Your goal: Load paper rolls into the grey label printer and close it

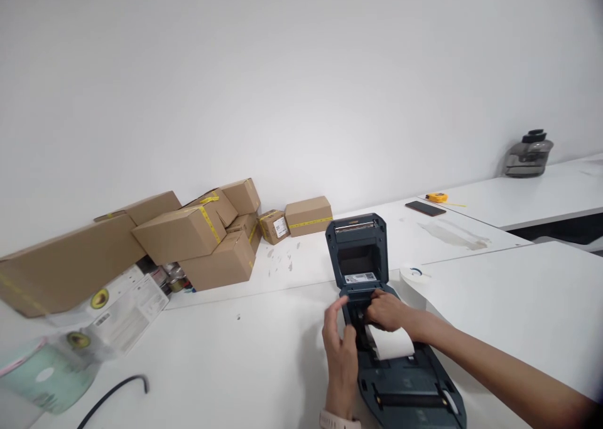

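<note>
A dark label printer [407, 385] lies opened up on the white table, its lid [362, 253] tipped back. Inside its bay sits a roll of white labels [391, 343], with paper curling toward the front. My left hand [340, 350] is at the printer's left edge, index finger raised to the rim and thumb held apart from it. Reaching into the bay just behind the roll is my right hand [387, 309]. Its fingers are curled down, and whatever they grip is hidden by the hand and the housing.
Cardboard boxes [179, 234] are piled at the left against the wall. Nearer are plastic packs [127, 316], a green tub [47, 379] and a black cable [113, 388]. A white roll [414, 274], phone [424, 208], yellow tape measure [436, 198] and bottle [528, 156] stand rightward.
</note>
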A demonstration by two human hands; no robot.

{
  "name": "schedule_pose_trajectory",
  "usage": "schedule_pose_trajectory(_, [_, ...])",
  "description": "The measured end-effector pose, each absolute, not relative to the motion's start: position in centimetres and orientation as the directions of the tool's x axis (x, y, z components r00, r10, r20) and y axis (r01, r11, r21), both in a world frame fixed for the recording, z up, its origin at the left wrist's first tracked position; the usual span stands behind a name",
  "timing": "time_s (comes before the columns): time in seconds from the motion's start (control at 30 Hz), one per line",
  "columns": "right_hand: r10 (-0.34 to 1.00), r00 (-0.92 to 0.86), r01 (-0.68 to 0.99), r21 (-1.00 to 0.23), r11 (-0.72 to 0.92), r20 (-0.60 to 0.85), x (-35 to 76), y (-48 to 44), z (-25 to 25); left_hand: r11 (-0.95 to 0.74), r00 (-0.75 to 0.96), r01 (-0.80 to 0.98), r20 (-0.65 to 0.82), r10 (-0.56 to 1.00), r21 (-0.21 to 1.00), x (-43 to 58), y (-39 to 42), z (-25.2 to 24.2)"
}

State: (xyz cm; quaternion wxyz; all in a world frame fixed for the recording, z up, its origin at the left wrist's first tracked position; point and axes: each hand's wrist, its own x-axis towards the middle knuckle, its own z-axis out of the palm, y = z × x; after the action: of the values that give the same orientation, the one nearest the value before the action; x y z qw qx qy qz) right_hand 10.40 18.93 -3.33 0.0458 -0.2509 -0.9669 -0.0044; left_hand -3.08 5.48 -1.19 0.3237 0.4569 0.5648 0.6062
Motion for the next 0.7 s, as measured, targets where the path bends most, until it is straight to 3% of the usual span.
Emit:
schedule_pose_trajectory(0.1, [0.488, -0.870, 0.489, -0.008, 0.872, 0.063, 10.6, 18.4, -2.8, -0.220, -0.126, 0.113, 0.233, 0.964, 0.969, -2.5, 3.0, -0.3])
schedule_pose_trajectory(0.17, [0.471, -0.879, 0.470, -0.030, 0.882, 0.066, 11.0, 17.7, -1.8, -0.237, -0.043, 0.250, 0.255, 0.966, 0.939, -2.0, 1.7, -0.1])
schedule_pose_trajectory(0.27, [0.408, -0.905, 0.398, -0.096, 0.912, 0.120, 12.1, 16.3, 1.2, -0.207, -0.084, 0.484, 0.281, 0.956, 0.850, -1.1, 0.7, -0.5])
schedule_pose_trajectory(0.37, [0.408, -0.877, 0.374, -0.171, 0.911, 0.255, 13.2, 15.1, 5.2, -0.282, -0.092, 0.596, 0.412, 0.906, 0.752, -0.5, 0.6, -1.7])
schedule_pose_trajectory(0.43, [0.460, -0.766, 0.395, -0.236, 0.888, 0.449, 13.6, 14.9, 7.9, -0.377, -0.092, 0.645, 0.557, 0.826, 0.665, -0.2, 0.6, -2.9])
schedule_pose_trajectory(0.53, [0.547, -0.325, 0.390, -0.417, 0.821, 0.772, 13.7, 16.0, 11.3, -0.466, -0.108, 0.693, 0.717, 0.688, 0.551, 0.3, 0.3, -5.0])
schedule_pose_trajectory(0.6, [0.613, -0.086, 0.345, -0.554, 0.758, 0.785, 13.5, 17.6, 12.7, -0.490, -0.097, 0.712, 0.762, 0.640, 0.503, 0.6, -0.1, -6.2])
schedule_pose_trajectory(0.7, [0.732, -0.095, 0.303, -0.681, 0.667, 0.675, 13.1, 20.2, 13.7, -0.494, -0.045, 0.751, 0.780, 0.624, 0.438, 0.8, -1.0, -7.2])
